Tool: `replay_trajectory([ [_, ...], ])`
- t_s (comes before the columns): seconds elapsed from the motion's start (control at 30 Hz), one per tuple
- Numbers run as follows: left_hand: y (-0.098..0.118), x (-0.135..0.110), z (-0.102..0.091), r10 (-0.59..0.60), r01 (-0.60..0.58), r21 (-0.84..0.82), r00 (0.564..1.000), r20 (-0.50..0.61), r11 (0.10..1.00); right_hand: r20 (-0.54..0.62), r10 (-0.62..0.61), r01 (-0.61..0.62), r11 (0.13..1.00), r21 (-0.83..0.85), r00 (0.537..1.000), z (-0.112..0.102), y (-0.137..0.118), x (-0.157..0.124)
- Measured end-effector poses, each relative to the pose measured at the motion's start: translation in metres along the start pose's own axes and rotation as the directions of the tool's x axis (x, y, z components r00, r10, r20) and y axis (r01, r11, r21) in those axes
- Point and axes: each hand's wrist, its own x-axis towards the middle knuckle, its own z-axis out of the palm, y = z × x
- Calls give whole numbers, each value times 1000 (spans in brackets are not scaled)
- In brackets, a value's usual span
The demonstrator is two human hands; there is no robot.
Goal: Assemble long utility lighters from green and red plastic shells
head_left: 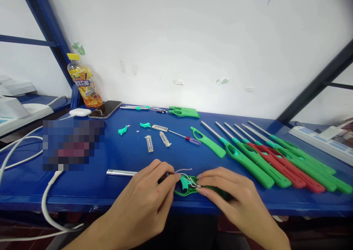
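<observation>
An opened green gas lighter [184, 193] lies near the table's front edge, its metal tube [121, 172] pointing left. My left hand [146, 195] is closed round its front end, thumb and index finger beside a turquoise trigger [184, 182]. White wires [190, 180] run loose inside the green shell. My right hand [234, 191] has its fingertips pinched at the shell's inside, by a small dark and silver part [197, 186]. Its palm hides the rear of the handle.
Assembled green and red lighters [264, 150] lie in a row at right. Beyond my hands are a screwdriver [190, 140], clear fuel tanks [149, 143], turquoise triggers [123, 130], a green half shell [209, 143], and more shells [184, 112]. A phone [105, 109], bottle [85, 82] and white cable [45, 198] are left.
</observation>
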Motion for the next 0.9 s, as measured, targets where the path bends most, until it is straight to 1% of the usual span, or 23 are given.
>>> replay_trajectory([
  [0.13, 3, 0, -2, -13, 13, -18, 1000, -4, 1000, 12, -16, 16, 1000, -24, 1000, 0, 1, 0],
  [0.47, 0, 0, 2, -29, 30, -15, 999, 12, 999, -10, -101, 100, 989, -110, 995, 2, 0, -1],
  [0.73, -1, -2, 2, -39, 39, -51, 999, 3, 998, -9, -67, 65, 990, -128, 998, 2, -6, -1],
  [0.9, -1, -1, 2, -49, 50, -52, 999, 12, 997, -60, -32, 23, 990, -141, 998, 6, -12, 0],
])
